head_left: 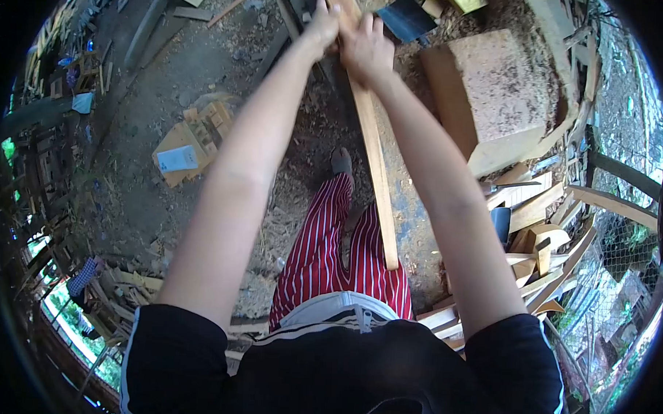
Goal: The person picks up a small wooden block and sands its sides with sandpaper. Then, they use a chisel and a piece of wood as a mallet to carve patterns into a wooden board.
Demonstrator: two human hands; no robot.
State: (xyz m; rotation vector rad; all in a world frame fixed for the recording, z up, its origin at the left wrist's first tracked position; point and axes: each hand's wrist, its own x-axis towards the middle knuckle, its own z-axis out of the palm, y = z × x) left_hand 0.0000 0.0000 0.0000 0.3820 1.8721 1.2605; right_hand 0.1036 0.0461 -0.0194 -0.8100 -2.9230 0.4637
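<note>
A long, narrow wooden board (377, 165) runs from the top of the view down to my thigh, its near end over the red striped trousers. Both my arms reach forward to its far part. My left hand (323, 28) is closed at the board's left edge, thumb pointing up along it. Just nearer to me, my right hand (367, 51) lies over the board with its fingers bent round it. The undersides of both grips are hidden.
A large wooden block (496, 89) strewn with shavings stands at right. Below it lies a pile of offcuts (542, 251). A dark flat sheet (406, 18) is near the right hand. Wood pieces with a pale blue paper (178, 158) lie on the dirt floor (134, 200).
</note>
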